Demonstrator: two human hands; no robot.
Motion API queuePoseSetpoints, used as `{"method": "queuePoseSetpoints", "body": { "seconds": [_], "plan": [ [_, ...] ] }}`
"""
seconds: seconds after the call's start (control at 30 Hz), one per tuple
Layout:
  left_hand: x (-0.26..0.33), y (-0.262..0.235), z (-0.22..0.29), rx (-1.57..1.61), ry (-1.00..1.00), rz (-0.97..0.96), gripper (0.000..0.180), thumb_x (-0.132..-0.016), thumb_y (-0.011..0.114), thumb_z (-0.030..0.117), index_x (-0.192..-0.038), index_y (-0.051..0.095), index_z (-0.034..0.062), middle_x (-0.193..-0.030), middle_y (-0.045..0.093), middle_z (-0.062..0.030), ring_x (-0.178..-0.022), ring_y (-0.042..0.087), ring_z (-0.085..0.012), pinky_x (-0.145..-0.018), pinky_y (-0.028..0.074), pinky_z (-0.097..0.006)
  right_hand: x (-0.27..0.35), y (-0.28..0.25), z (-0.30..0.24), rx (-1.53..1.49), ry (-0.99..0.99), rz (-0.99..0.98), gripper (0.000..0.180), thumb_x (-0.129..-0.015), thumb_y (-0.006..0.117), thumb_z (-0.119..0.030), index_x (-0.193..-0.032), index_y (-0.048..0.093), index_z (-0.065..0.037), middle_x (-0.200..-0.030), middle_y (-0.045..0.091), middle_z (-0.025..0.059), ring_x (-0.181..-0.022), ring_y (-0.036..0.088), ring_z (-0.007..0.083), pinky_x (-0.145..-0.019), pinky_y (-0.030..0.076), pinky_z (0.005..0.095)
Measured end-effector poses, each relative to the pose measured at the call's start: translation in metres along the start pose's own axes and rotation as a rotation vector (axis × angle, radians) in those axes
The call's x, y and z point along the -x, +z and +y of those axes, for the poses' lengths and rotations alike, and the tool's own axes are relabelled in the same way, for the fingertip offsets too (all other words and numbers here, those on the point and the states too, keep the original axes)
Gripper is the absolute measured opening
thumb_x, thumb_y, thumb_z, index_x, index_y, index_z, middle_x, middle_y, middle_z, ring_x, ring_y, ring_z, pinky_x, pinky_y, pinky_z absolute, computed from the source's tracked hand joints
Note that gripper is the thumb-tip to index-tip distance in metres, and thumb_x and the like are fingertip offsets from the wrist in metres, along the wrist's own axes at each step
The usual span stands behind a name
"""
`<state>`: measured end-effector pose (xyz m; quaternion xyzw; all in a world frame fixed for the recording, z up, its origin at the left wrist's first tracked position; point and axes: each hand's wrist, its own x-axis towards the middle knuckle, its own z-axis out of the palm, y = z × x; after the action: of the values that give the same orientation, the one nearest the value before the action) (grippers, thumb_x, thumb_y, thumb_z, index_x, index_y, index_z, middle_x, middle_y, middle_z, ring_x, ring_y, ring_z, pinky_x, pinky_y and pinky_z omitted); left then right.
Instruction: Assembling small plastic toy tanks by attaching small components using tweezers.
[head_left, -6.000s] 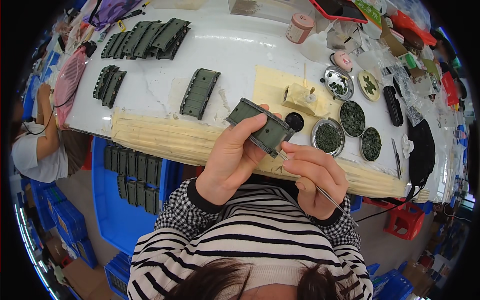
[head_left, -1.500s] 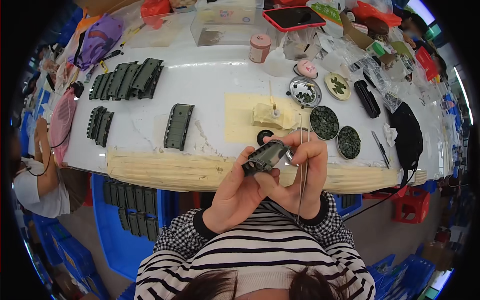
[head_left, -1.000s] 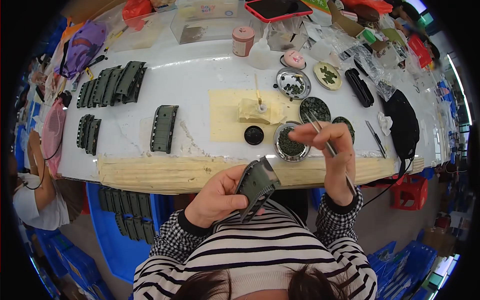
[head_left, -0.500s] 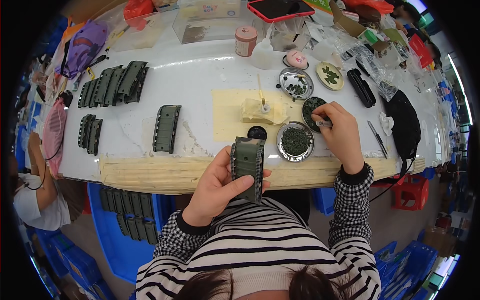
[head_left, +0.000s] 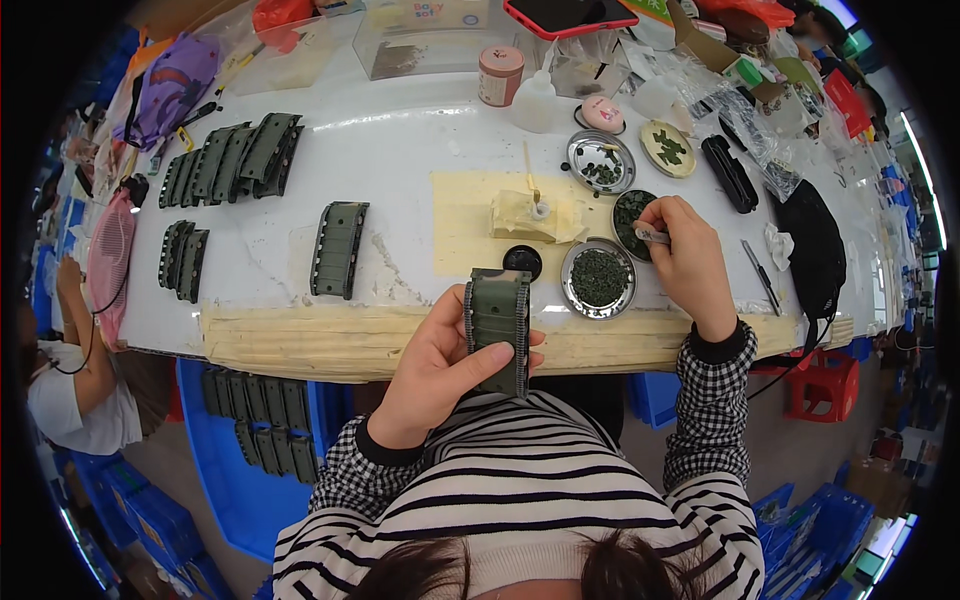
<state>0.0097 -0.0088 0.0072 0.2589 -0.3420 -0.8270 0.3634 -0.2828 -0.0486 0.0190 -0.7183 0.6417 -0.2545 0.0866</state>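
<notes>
Well, dishes (head_left: 594, 312) dot a white table (head_left: 390, 165) above bins (head_left: 255, 495).

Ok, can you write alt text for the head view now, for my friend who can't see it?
A person holds a curved dark green piece in the left grip and a silvery tool in the right grip, at a dish of green bits. A metal dish of finer bits sits nearer the person on the white table, with more green pieces to the left.

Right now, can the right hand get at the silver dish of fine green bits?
Likely yes: the right hand, pinching tweezers, is close beside the silver dish, which is uncovered, and nothing visible stands between them.
</notes>
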Motion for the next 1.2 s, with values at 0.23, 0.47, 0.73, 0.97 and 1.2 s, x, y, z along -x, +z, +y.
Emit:
{"method": "queuePoseSetpoints", "body": {
  "seconds": [0.23,0.47,0.73,0.97,1.2],
  "plan": [
    [0.001,-0.002,0.000,-0.004,0.010,0.006,0.042,-0.094,0.052,-0.001,-0.132,0.035,0.0021,-0.114,0.060,-0.0189,-0.102,0.064,-0.0226,-0.090,0.053,-0.035,0.004,-0.005,-0.006,-0.101,0.016,0.103,0.012,-0.079,0.061,0.005,-0.087,0.055,0.000,-0.078,0.063,0.0138,-0.068,0.062,0.0268,-0.060,0.046,0.0324],
    [-0.001,-0.001,0.000,-0.009,0.014,0.028,0.046,-0.094,0.051,0.000,-0.137,0.032,0.0016,-0.117,0.059,-0.0191,-0.103,0.064,-0.0225,-0.090,0.053,-0.034,0.012,-0.008,-0.006,-0.226,0.032,0.208,0.021,-0.080,0.063,0.005,-0.100,0.068,-0.002,-0.080,0.070,0.0076,-0.057,0.053,0.0085,-0.053,0.041,0.0228],
    [0.000,0.003,-0.002,-0.079,0.019,0.058,0.052,-0.092,0.056,0.004,-0.138,0.032,0.0021,-0.115,0.061,-0.0201,-0.099,0.065,-0.0265,-0.086,0.055,-0.038,0.020,-0.003,-0.021,-0.480,0.088,0.248,0.018,-0.081,0.066,0.005,-0.096,0.071,-0.002,-0.076,0.066,-0.0001,-0.053,0.037,0.0013,-0.047,0.029,0.0184],
    [0.000,0.008,-0.006,-0.244,0.163,0.066,0.046,-0.092,0.052,-0.004,-0.134,0.035,0.0019,-0.119,0.058,-0.0185,-0.107,0.062,-0.0248,-0.090,0.054,-0.037,0.033,0.001,-0.061,-0.756,0.084,0.162,0.022,-0.079,0.070,0.005,-0.100,0.071,-0.002,-0.074,0.063,-0.0017,-0.052,0.034,-0.0016,-0.047,0.026,0.0168],
    [0.004,0.007,-0.012,-0.362,0.249,0.043,0.045,-0.089,0.053,-0.008,-0.130,0.035,-0.0016,-0.122,0.054,-0.0151,-0.117,0.055,-0.0223,-0.094,0.051,-0.037,0.034,0.014,-0.078,-0.861,0.052,0.086,0.015,-0.076,0.073,0.006,-0.089,0.068,-0.001,-0.071,0.063,-0.0037,-0.050,0.032,-0.0021,-0.047,0.026,0.0157]
  ]
}}
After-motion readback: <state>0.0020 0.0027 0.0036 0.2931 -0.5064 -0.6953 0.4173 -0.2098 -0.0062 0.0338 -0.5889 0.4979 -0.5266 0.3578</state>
